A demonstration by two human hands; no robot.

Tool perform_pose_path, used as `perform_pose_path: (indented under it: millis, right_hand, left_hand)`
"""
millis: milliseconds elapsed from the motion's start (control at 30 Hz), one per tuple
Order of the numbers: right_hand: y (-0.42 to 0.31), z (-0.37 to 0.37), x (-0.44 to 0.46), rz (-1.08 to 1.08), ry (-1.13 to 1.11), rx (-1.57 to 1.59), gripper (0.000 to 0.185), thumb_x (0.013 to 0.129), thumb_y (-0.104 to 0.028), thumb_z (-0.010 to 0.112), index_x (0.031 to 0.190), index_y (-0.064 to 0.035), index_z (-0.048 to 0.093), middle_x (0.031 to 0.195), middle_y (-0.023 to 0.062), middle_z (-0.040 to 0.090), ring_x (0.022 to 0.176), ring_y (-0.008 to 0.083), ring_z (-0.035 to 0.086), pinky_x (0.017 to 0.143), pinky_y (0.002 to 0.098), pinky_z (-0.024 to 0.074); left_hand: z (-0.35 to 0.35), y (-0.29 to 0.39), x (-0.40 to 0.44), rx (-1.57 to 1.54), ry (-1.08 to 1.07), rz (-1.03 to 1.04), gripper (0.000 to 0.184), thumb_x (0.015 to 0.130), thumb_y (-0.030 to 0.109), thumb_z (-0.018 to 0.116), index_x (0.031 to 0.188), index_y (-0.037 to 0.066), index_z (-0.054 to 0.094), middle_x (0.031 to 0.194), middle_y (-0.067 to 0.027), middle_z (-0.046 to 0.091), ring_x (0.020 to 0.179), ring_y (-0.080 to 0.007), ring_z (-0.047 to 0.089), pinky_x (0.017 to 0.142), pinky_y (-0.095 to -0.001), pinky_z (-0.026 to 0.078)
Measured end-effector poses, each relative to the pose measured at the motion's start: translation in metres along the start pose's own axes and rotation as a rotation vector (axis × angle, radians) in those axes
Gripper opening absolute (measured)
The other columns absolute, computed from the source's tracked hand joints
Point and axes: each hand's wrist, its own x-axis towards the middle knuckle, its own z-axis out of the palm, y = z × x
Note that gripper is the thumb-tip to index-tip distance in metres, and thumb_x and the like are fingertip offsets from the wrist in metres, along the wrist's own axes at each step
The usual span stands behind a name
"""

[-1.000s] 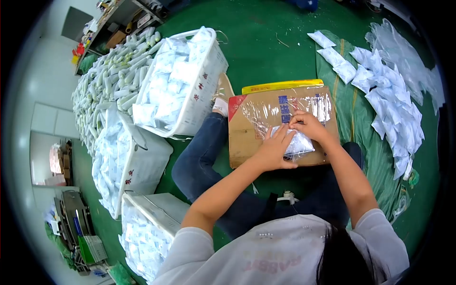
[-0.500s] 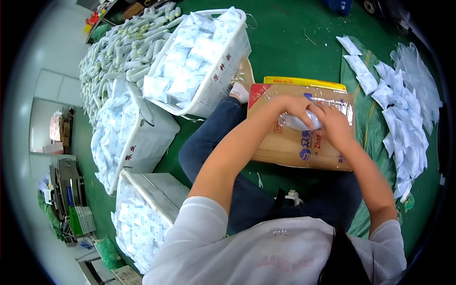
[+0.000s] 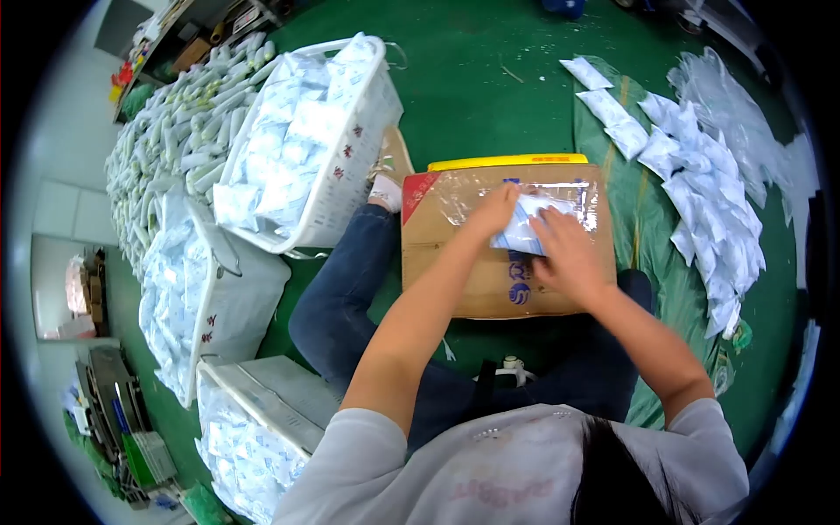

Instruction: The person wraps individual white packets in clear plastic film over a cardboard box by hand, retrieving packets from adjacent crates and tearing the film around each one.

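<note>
A white packet with pale blue marks (image 3: 523, 226) lies on top of a brown cardboard box (image 3: 455, 276) in front of me. My left hand (image 3: 497, 210) is closed at the packet's left edge. Over the packet's right side, my right hand (image 3: 569, 254) has its fingers stretched out and apart, touching the surface. Clear, shiny plastic film (image 3: 455, 197) covers part of the box top around the packet. Part of the packet is hidden beneath my fingers.
White baskets (image 3: 372, 118) of similar packets stand at the left, before a heap of pale, long wrapped items (image 3: 166, 131). Right of the box, a pile of white packets (image 3: 709, 188) lies on green sheeting (image 3: 626, 223). A yellow box edge (image 3: 507, 162) shows behind the cardboard.
The packet, earlier bunched between both hands, now lies flatter on the box. My right hand has spread its fingers over it. The whole view has shifted.
</note>
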Motion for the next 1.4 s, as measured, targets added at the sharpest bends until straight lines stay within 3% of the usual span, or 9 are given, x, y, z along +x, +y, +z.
perform_pose_path:
  millis: [167, 267, 367, 533, 833, 900, 1133, 1200, 1400]
  right_hand:
    - [0.009, 0.018, 0.036, 0.075, 0.125, -0.251, 0.055, 0.082, -0.008, 0.062, 0.136, -0.0165, 0.053, 0.122, 0.0177, 0.061, 0.113, 0.0324, 0.061, 0.091, 0.0448, 0.0513]
    - [0.023, 0.012, 0.061, 0.146, -0.273, -0.144, 0.043, 0.076, -0.009, 0.066, 0.119, -0.0150, 0.060, 0.111, 0.0146, 0.065, 0.100, 0.0314, 0.067, 0.081, 0.0429, 0.0537]
    - [0.026, -0.013, 0.060, -0.099, -0.302, -0.202, 0.030, 0.082, -0.009, 0.060, 0.112, -0.0133, 0.065, 0.086, 0.0140, 0.070, 0.077, 0.0294, 0.071, 0.063, 0.0420, 0.0554]
    - [-0.011, -0.034, 0.029, -0.155, -0.481, -0.148, 0.019, 0.082, -0.007, 0.059, 0.099, -0.0048, 0.067, 0.082, 0.0176, 0.070, 0.072, 0.0299, 0.071, 0.060, 0.0409, 0.0557]
    - [-0.097, -0.062, -0.090, -0.070, -0.332, 0.019, 0.020, 0.076, -0.015, 0.064, 0.095, -0.0082, 0.064, 0.080, 0.0117, 0.062, 0.074, 0.0265, 0.066, 0.061, 0.0372, 0.0530]
    - [-0.105, -0.088, -0.116, 0.183, -0.800, 0.235, 0.042, 0.077, -0.025, 0.071, 0.117, -0.0143, 0.063, 0.090, 0.0121, 0.067, 0.084, 0.0310, 0.070, 0.067, 0.0439, 0.0562]
    - [-0.070, -0.186, -0.147, 0.601, -0.613, 0.715, 0.053, 0.066, -0.023, 0.085, 0.114, -0.0116, 0.068, 0.104, 0.0132, 0.072, 0.091, 0.0321, 0.070, 0.079, 0.0381, 0.0549]
    - [-0.058, -0.211, -0.169, 0.447, -0.610, 0.734, 0.052, 0.068, -0.022, 0.086, 0.115, -0.0100, 0.068, 0.101, 0.0133, 0.072, 0.091, 0.0294, 0.071, 0.081, 0.0365, 0.0544]
    - [-0.039, -0.223, -0.198, 0.978, -0.465, 1.041, 0.055, 0.079, -0.028, 0.083, 0.121, 0.0001, 0.061, 0.106, 0.0090, 0.071, 0.097, 0.0159, 0.065, 0.088, 0.0325, 0.0497]
  left_hand:
    - [-0.004, -0.024, 0.040, 0.194, -0.094, -0.082, 0.048, 0.103, 0.039, 0.036, 0.124, 0.003, 0.060, 0.126, -0.0251, 0.061, 0.118, -0.0427, 0.056, 0.100, -0.0489, 0.045]
    - [-0.047, 0.053, 0.009, 0.656, -0.009, -0.171, 0.044, 0.092, 0.030, 0.055, 0.133, 0.013, 0.057, 0.136, -0.0223, 0.056, 0.126, -0.0368, 0.053, 0.106, -0.0430, 0.041]
    - [-0.069, 0.073, 0.012, 0.493, 0.079, 0.203, 0.079, 0.067, 0.022, 0.081, 0.141, 0.027, 0.053, 0.152, -0.0210, 0.039, 0.142, -0.0327, 0.039, 0.117, -0.0448, 0.029]
    - [0.009, 0.021, -0.011, 0.638, -0.122, 0.506, 0.091, 0.066, 0.039, 0.081, 0.148, 0.031, 0.044, 0.162, -0.0213, 0.015, 0.151, -0.0382, 0.012, 0.116, -0.0651, 0.010]
    - [0.033, 0.026, -0.053, 0.714, 0.139, 0.562, 0.065, 0.082, 0.040, 0.066, 0.144, 0.024, 0.050, 0.159, -0.0125, 0.030, 0.148, -0.0277, 0.026, 0.118, -0.0597, 0.018]
    - [0.030, 0.030, -0.056, 0.711, 0.135, 0.604, 0.064, 0.084, 0.037, 0.065, 0.143, 0.021, 0.050, 0.157, -0.0128, 0.034, 0.147, -0.0279, 0.028, 0.118, -0.0580, 0.019]
    - [0.021, 0.027, -0.081, 0.485, 0.009, 0.748, 0.058, 0.080, 0.023, 0.065, 0.136, 0.011, 0.054, 0.150, -0.0120, 0.044, 0.140, -0.0305, 0.038, 0.116, -0.0490, 0.028]
    - [0.013, 0.021, -0.088, 0.502, 0.049, 0.760, 0.058, 0.082, 0.026, 0.065, 0.136, 0.009, 0.053, 0.147, -0.0129, 0.046, 0.139, -0.0301, 0.039, 0.115, -0.0474, 0.030]
    - [0.013, 0.058, -0.168, 0.043, 0.318, 0.594, 0.046, 0.084, 0.002, 0.054, 0.130, 0.000, 0.055, 0.129, -0.0209, 0.057, 0.124, -0.0364, 0.052, 0.108, -0.0427, 0.037]
